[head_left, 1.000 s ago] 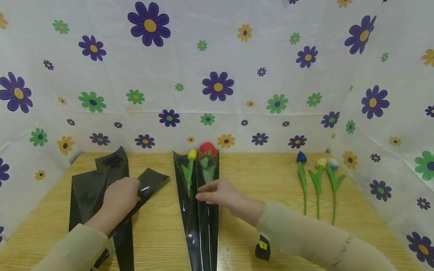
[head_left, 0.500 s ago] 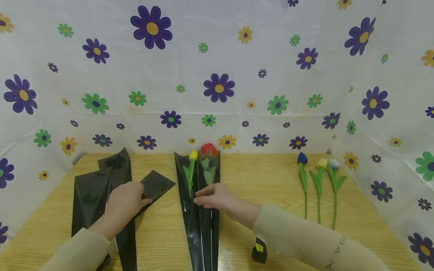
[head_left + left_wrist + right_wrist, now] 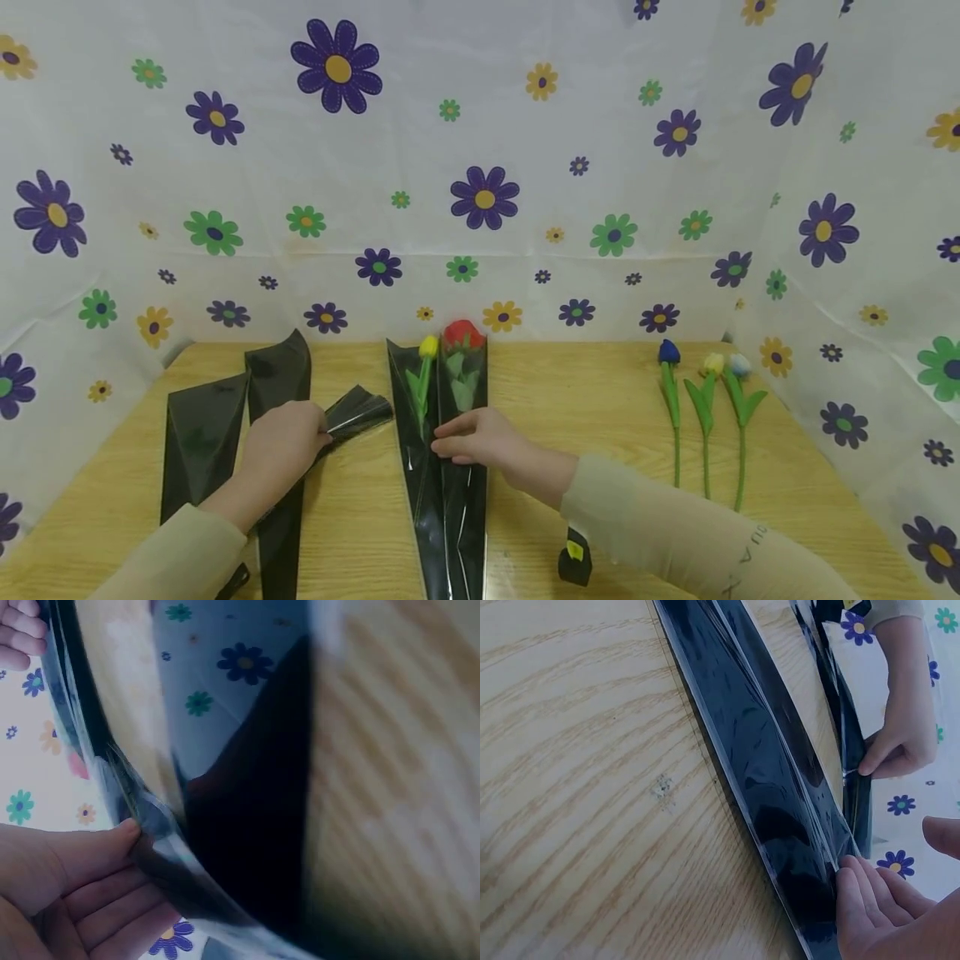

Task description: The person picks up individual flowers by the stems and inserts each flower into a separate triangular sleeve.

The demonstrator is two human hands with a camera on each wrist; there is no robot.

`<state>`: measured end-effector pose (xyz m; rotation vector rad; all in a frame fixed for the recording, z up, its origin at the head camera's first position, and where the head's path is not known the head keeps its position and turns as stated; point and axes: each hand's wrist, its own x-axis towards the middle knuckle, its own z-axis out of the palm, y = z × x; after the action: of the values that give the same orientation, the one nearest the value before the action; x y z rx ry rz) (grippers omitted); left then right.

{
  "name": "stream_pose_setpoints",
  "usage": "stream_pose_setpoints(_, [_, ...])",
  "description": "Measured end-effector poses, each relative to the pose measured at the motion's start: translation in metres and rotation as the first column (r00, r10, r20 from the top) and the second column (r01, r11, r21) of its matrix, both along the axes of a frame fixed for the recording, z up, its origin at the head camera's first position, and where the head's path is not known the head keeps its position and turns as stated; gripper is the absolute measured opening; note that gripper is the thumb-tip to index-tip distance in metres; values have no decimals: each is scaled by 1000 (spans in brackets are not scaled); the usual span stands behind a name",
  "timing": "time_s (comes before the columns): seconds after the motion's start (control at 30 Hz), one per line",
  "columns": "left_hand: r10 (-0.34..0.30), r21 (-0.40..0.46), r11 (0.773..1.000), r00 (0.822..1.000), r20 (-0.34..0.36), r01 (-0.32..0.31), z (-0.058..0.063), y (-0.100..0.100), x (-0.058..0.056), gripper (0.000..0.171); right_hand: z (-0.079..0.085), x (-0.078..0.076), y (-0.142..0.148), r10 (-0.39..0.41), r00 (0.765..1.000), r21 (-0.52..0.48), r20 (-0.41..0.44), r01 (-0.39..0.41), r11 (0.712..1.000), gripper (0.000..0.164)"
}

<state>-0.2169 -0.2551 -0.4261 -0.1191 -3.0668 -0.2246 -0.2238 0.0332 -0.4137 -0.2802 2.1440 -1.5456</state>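
Observation:
My left hand pinches a black flower sleeve between thumb and fingers, its top end sticking out to the right above the table. The left wrist view shows the thumb pressed on its glossy edge. With straight fingers, my right hand touches two black sleeves lying side by side at the middle. In the left one lies a yellow tulip; the right one holds a red rose. In the right wrist view the fingers rest along the sleeve's edge, thumb apart.
Two more black sleeves, one far left and one beside it, lie under and around my left arm. A blue tulip, a yellow tulip and a pale blue one lie at right. A small black object sits near my right sleeve.
The pinched sleeve's top end has turned from broad and flat to narrow and curled. A sleeve beneath my left hand has shifted right, away from the far-left one. My right hand has barely moved.

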Motion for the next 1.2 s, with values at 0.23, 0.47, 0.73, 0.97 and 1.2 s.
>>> stream_pose_setpoints(0.23, [-9,39,999,1000,-26,10,17,9,9,8,0,-4,1,5,1000,-31,-8,-5,1000,37])
stream_pose_setpoints(0.47, [-33,71,997,998,-61,37,37,31,17,12,4,-10,3,-10,1000,-38,3,10,999,40])
stream_pose_setpoints(0.73, [-86,59,994,989,-123,94,52,56,27,12,12,-17,4,-27,999,-75,29,29,997,48])
stream_pose_setpoints(0.97, [-132,23,990,979,-154,137,55,71,25,13,16,-25,8,-98,993,-96,62,103,990,51])
stream_pose_setpoints(1.2, [-203,-54,979,955,-219,196,54,85,26,11,17,-27,16,-138,987,-115,76,146,982,44])
